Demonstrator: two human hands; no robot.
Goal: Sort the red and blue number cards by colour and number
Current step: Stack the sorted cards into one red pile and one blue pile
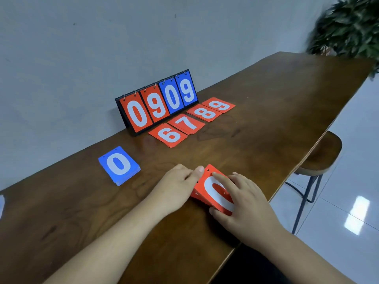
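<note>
Your left hand (176, 181) grips the red card stack (194, 194) at its 9 o'clock edge, thumb on the far corner. Your right hand (246, 199) pinches the top red 0 card (216, 192), index finger across its face, thumb under the near edge; the card is tilted up. The blue 0 pile (119, 165) lies at 9 o'clock, well apart. Red 6 (168, 135), red 7 (186, 123), red 8 (204, 112) and red 9 (219, 105) sit in a row at 12 o'clock, before the flip scoreboard (158, 101).

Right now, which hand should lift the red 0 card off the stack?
Right hand: its fingers and thumb hold the red 0 card, while the left hand grips the stack beneath, steadying it.
</note>
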